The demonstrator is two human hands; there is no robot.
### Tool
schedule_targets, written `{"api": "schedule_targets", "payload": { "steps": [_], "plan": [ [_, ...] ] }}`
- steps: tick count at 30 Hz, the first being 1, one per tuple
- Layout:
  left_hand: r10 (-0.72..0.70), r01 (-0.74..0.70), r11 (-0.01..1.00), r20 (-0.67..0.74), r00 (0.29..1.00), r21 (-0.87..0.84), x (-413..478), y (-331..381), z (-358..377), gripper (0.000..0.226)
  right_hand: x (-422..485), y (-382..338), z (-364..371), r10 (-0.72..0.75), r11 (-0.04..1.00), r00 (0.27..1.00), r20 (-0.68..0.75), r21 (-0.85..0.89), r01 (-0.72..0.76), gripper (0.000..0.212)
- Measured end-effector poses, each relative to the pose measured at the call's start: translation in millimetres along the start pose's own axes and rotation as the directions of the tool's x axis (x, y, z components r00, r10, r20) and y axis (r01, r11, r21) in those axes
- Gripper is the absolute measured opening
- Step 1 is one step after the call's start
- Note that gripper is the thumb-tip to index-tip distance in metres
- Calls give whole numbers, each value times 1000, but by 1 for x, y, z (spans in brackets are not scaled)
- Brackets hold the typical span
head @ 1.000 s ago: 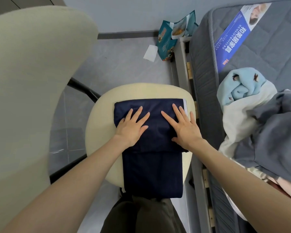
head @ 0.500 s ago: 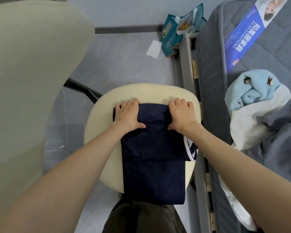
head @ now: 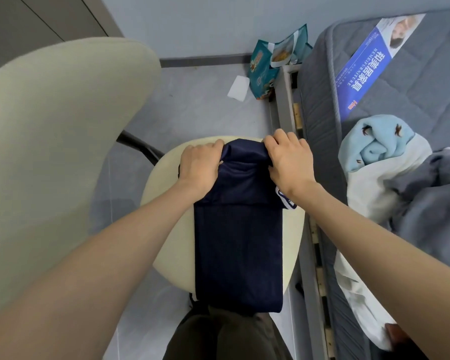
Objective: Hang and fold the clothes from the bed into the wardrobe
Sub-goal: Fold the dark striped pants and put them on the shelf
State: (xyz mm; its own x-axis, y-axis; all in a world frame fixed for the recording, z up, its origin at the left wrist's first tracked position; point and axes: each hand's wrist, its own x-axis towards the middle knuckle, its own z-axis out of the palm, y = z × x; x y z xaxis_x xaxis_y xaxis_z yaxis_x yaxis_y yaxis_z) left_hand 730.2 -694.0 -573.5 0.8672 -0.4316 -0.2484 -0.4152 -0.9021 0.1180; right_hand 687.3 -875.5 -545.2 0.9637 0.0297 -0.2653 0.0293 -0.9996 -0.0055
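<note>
1 wide-angle camera sits on the person's head and looks forward and steeply down along both forearms. It is close above the chair seat [head: 292,237], so the left hand [head: 200,165], the right hand [head: 289,159] and the navy garment [head: 238,242] they grip fill the middle. The chair back [head: 63,152] looms at the left edge, the mattress [head: 322,100] runs down the right, the floor [head: 192,105] and wall [head: 205,27] lie at the top, and the person's lap [head: 226,339] is at the bottom.
</note>
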Motion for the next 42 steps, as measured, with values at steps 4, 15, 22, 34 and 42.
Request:
{"api": "schedule_targets", "payload": {
  "steps": [4,15,22,34,42],
  "plan": [
    [4,-24,990,-142,990,-141,1,0,-5,41,-7,2,-6,21,1000,982,-187,-9,-23,42],
    [48,-32,998,337,940,-54,-106,5,49,96,-108,-19,56,-65,995,955,290,-50,83,71],
    [7,98,958,361,933,-271,-110,11,53,56,-118,-28,52,58,976,921,384,171,-133,46],
    [27,8,997,437,899,-78,-33,-1,46,113,-33,0,51,81,988,907,413,86,-127,93],
    [-19,47,997,416,909,-55,-19,-4,48,63,-18,-10,54,148,988,903,404,-28,-150,43]
  ]
}}
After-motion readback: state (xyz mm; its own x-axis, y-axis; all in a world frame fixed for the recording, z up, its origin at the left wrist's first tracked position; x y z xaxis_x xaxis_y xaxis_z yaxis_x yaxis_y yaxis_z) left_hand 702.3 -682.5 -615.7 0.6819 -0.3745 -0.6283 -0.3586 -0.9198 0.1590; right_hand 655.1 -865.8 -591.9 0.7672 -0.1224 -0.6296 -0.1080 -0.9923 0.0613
